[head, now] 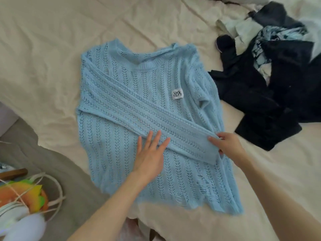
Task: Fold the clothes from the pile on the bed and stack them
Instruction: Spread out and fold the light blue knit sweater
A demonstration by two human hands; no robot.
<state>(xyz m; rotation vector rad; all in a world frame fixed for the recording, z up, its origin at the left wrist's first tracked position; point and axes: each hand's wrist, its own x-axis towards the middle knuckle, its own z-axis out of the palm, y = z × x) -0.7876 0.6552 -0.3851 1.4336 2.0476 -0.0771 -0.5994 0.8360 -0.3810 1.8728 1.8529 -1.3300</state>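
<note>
— Your two bare forearms come in from the near edge of the bed [43, 54], and between them lies the light blue open-knit sweater [121, 162], spread flat with its neckline toward the far edge and its frayed hem toward you.

— What are your hands doing on it?

— Your left hand [150, 156] lies flat on the knit, palm down, fingers straight and slightly spread, their tips touching the lower edge of the sleeve [139, 110]. That sleeve is folded slantwise across the chest, from the sweater's left side down to the right. Your right hand [226, 145] pinches the cuff end of it, thumb on top, the other fingers curled underneath and mostly hidden.

— Anything else on the sweater?

— You can see a small white label [177, 94] with dark lettering on the chest, just above the folded sleeve.

— And the rest of the clothes?

— Your pile [271, 80] sits toward the far right corner of the bed, mostly dark garments with some pale and blue-patterned cloth mixed in. Its near edge lies just beside the sweater's right shoulder; whether they touch, you cannot tell. A grey cloth [57, 164] drapes along the left edge, and at the near left corner sit an orange and yellow object [22, 195] and some white cords [57, 188].
</note>
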